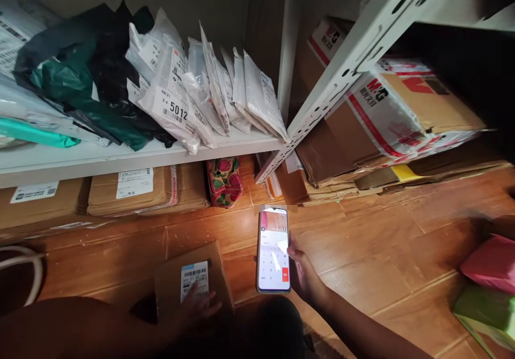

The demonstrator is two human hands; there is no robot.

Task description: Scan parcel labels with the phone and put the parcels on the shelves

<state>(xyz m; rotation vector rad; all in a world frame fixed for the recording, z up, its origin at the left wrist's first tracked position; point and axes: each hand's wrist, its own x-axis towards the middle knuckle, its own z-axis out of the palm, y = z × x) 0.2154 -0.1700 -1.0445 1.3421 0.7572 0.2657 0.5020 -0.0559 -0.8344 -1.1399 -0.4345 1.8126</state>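
Note:
A smartphone (269, 257) with a lit screen and a number keypad is held upright in my right hand (304, 276). My thumb lies along its right edge. Low on the left, in shadow, my left hand (198, 302) has its fingers spread at a cardboard box (169, 284). The fingers overlap the lower part of the white barcode label (195, 273) on that box; whether they press on it I cannot tell.
Above, a white metal shelf (120, 160) carries several white parcel bags (173, 99) and dark plastic bags (104, 74). Boxes (129, 192) and a flower-patterned package (224, 182) sit beneath. Large cartons (386, 117) are stacked right of the post (341, 74); pink packaging (491, 262) lies far right.

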